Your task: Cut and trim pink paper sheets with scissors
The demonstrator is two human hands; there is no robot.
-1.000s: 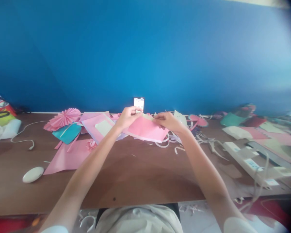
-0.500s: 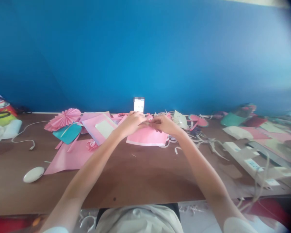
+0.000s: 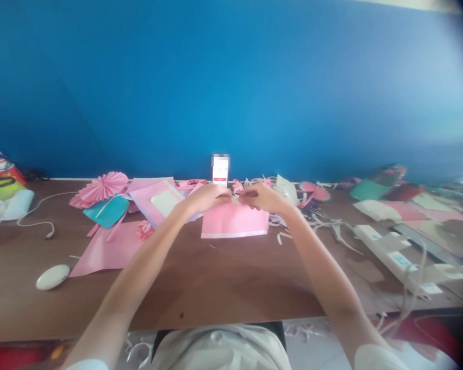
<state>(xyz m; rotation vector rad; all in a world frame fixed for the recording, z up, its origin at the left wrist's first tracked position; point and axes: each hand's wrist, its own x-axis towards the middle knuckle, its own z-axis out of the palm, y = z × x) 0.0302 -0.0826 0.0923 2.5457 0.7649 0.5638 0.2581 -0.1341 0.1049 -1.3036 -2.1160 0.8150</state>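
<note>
A pink sheet of paper [image 3: 235, 221] with a white strip along its near edge hangs or stands at the back middle of the table. At its upper left edge, my left hand [image 3: 210, 197] has its fingers closed on the sheet. My right hand [image 3: 263, 198] pinches the upper edge further right, thumb and fingertips together. A small gap lies between the two hands, and a pale bit shows there, too small to make out. Behind my left hand a phone [image 3: 220, 172] with a lit screen leans upright against the wall.
On the left lie a pink pleated paper fan [image 3: 106, 187], a teal paper piece [image 3: 108, 211], pink sheets [image 3: 110, 249] and a white oval object [image 3: 53, 277]. To the right are tangled white strips [image 3: 337, 228] and white power strips [image 3: 393, 257] with cables. A blue wall [image 3: 231, 87] rises behind.
My hands have drawn slightly apart at the fingertips. The pink sheet's near edge sits a little lower, and more of the phone's screen shows.
</note>
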